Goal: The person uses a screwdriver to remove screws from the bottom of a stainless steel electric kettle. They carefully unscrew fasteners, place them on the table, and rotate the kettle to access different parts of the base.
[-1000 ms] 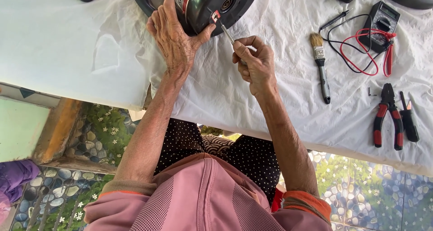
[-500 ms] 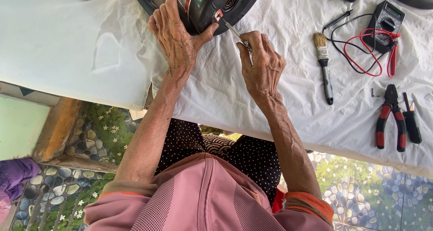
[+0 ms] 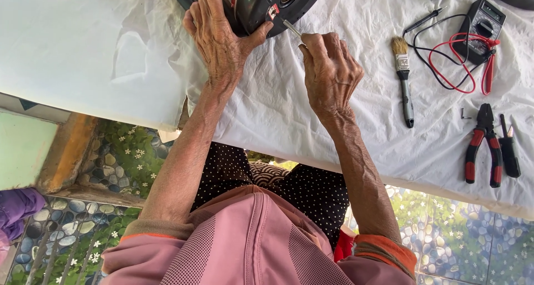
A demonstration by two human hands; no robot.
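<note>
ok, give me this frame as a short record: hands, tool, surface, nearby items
left hand: pressed on round black appliance
right hand: holds thin screwdriver, tip at appliance
surface: table under white cloth
nearby: paintbrush, multimeter with red and black leads, red-handled pliers, black cutters

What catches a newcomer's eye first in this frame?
Two bare hands at top centre: the left hand steadies a round black appliance while the right hand pokes a thin screwdriver into it. On the white cloth to the right lie a paintbrush, a multimeter and red-handled pliers.
</note>
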